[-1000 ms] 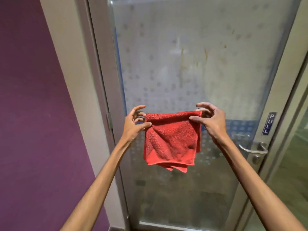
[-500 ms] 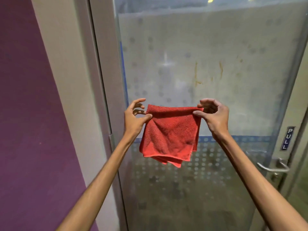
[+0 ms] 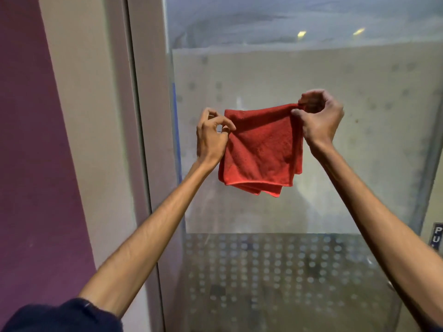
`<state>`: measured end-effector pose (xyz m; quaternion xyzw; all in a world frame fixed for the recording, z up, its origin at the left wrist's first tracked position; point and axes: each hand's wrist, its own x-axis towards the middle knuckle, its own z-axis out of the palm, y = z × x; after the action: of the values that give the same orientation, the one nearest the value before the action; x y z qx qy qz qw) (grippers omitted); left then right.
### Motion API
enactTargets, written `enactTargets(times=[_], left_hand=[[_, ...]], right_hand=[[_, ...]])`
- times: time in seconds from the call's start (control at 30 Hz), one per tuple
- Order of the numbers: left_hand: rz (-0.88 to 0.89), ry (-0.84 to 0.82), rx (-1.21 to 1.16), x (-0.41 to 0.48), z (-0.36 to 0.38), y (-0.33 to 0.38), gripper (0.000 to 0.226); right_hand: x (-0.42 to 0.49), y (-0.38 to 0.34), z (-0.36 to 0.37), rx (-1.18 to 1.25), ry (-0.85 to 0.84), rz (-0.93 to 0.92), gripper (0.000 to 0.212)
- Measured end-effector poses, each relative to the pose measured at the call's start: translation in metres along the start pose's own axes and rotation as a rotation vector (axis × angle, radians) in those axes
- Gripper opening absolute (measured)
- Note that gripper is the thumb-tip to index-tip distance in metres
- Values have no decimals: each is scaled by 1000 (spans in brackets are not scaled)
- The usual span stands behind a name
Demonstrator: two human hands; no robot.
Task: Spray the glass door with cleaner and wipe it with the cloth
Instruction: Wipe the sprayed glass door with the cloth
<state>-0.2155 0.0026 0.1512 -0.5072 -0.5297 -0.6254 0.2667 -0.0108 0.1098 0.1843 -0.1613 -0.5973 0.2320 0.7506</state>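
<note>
A folded red cloth (image 3: 262, 149) hangs in front of the frosted glass door (image 3: 287, 75). My left hand (image 3: 211, 137) pinches its upper left corner between thumb and fingers. My right hand (image 3: 317, 118) grips the upper right corner, held a little higher. The cloth's lower layers dangle free. The door's glass has a dotted frosted band and a few small brown marks to the right of my right hand. No spray bottle is in view.
A pale door frame (image 3: 143, 116) runs down the left of the glass, with a purple wall (image 3: 28, 140) beyond it. A blue "PULL" sign (image 3: 438, 236) shows at the right edge. Lower glass has a dot pattern (image 3: 275, 271).
Both hands have lifted the cloth higher up the door, and my view has tilted up. The door handle has dropped out of view.
</note>
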Motion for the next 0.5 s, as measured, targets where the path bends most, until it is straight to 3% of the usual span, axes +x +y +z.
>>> enactTargets(times=[0.2, 0.33, 0.5], left_hand=[[95, -119, 110, 36, 31, 7, 18], [137, -99, 139, 31, 48, 1, 18], [183, -46, 235, 27, 51, -9, 16]], right_hand=[[44, 16, 20, -295, 127, -187, 19], [31, 38, 25, -539, 137, -320, 28], [1, 52, 34, -586, 21, -336, 38]])
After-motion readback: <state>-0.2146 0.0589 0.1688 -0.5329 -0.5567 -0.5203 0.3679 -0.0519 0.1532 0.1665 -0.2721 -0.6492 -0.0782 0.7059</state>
